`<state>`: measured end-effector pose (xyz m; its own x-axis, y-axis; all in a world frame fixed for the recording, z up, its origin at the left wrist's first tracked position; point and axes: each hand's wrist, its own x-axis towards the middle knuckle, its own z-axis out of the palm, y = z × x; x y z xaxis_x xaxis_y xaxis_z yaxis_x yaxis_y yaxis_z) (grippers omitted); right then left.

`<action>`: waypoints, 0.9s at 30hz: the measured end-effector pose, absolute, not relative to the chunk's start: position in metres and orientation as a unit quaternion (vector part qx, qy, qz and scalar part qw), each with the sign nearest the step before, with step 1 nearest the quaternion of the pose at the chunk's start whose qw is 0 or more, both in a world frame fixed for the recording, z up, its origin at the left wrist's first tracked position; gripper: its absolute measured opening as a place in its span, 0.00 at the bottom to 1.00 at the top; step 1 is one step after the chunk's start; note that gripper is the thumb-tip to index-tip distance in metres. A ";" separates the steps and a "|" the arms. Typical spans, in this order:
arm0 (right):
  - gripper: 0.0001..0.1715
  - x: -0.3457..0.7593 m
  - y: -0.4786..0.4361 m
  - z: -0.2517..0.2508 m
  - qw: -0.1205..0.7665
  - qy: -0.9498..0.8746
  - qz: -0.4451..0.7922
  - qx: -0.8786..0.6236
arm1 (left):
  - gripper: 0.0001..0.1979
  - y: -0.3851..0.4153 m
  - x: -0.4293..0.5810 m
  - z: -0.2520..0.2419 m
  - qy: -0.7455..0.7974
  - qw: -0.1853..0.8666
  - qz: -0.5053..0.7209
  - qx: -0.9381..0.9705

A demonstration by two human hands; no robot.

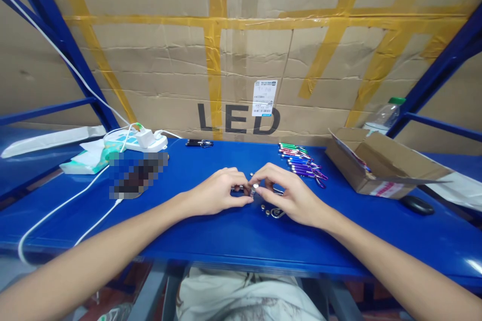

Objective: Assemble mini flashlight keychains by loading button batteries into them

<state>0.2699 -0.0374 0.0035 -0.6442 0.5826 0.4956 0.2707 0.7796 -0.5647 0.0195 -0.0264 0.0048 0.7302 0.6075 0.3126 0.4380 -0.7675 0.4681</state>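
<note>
Over the middle of the blue table, my left hand [222, 188] and my right hand [291, 195] meet, fingertips closed. Between the right thumb and fingers is a small silver metal cylinder [255, 188] with a bright round end. The left thumb and fingers pinch at its lower side. Behind the left fingers, a silver tube-like piece [237, 188] shows only in part. Tiny round metal parts [267, 213] and a silver carabiner [277, 213] lie below the right fingers. Another tiny part [251, 174] lies just beyond the fingertips.
Several coloured metal tubes with carabiners [301, 161] lie in a row at the back right. Near them stand an open carton [380, 160], a black mouse [417, 205] and a bottle [387, 114]. Leftward are a power strip [150, 141], tissues [90, 158] and white cables.
</note>
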 end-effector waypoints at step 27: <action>0.06 0.268 -0.032 -0.001 0.332 -0.853 0.306 -0.260 | 0.06 -0.026 0.019 0.005 0.285 0.185 0.221 0.914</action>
<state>0.2682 -0.0318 -0.0009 -0.6440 0.6475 0.4075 0.2406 0.6771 -0.6955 0.0193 -0.0261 0.0048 0.7402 0.6026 0.2982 0.4390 -0.7691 0.4645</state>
